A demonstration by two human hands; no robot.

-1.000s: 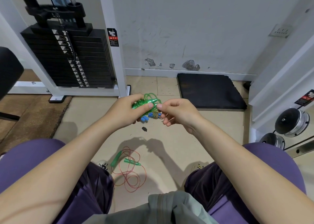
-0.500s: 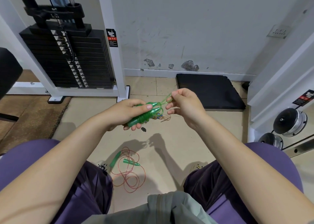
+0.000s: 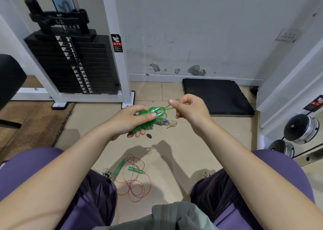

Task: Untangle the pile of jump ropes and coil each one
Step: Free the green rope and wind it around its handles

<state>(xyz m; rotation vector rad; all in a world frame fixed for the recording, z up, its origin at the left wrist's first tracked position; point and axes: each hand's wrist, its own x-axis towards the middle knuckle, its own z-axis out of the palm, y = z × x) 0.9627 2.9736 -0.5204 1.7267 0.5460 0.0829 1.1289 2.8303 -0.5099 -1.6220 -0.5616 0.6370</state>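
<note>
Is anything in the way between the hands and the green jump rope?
No, nothing visible is in the way. The left hand already grips the green jump rope by its handles and coils, and the right hand pinches a loop of its cord. A few blue and orange strands dangle beneath the bundle, perhaps tangled with it.

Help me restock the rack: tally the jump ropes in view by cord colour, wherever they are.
Green cord: 1, the green rope gripped by the left hand, its cord pinched by the right hand.
Pink cord: 1, the pink rope loose on the floor.
Blue-handled tangle under the hands: 1, cord colour unclear.
Total: 3
</note>
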